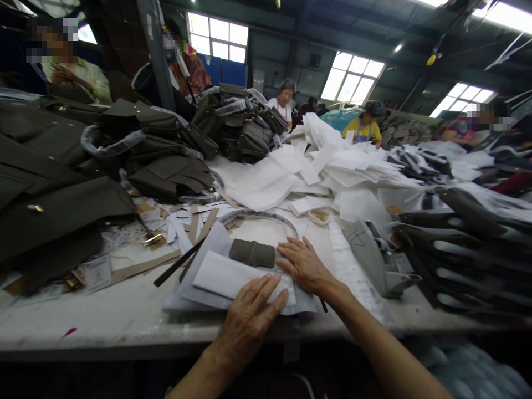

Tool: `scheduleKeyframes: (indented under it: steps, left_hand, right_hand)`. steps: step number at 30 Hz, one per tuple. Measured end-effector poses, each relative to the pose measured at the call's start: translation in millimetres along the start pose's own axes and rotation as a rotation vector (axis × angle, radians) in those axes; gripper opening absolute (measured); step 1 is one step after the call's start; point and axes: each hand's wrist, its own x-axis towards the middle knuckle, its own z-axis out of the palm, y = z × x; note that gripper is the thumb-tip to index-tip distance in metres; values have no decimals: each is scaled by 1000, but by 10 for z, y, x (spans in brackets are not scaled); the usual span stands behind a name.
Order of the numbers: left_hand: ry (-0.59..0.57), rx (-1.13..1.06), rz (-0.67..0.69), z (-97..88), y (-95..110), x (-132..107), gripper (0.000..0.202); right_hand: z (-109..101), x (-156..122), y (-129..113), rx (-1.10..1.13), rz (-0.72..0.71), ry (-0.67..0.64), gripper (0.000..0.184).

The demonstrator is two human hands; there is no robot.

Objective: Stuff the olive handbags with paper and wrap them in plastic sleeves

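Observation:
My left hand (251, 313) lies with fingers stretched over a folded white foam sheet (220, 277). Beside the dark flap (252, 252), my right hand (304, 265) rests flat, its fingers spread on the white wrapping (199, 296). The wrapping covers most of a bag, and the dark flap shows through at its middle. A handle (266, 213) in clear plastic arches behind it. One dark strap end (178, 266) sticks out at the left, and another shows below my right hand. What lies under the foam is hidden.
Dark bags (54, 188) are heaped at the left. White foam sheets (328, 160) pile up at the back. A grey tape dispenser (369, 257) and stacked dark bags (461, 255) stand at the right. Paper strips (183, 227) litter the table (124, 327). Several people work behind.

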Motion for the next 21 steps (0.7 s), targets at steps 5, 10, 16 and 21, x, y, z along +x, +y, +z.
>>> scheduleKeyframes:
  steps: [5,10,16,21]
  left_hand:
    - [-7,-16,41,-12,9,2,41]
    - [39,-49,37,-23,17,14,38]
    - [32,-49,55,-35,6,19,37]
    - [-3,-74,18,-26,2,-2,39]
  right_hand:
    - [-66,-173,-93,-36,-81,13,38]
    - [-98,-94,-150,17,-115,-48,35]
    - [-250,-541,-143,155,-179,342,15]
    - [-87,-1429,-227,146,-220,358,15]
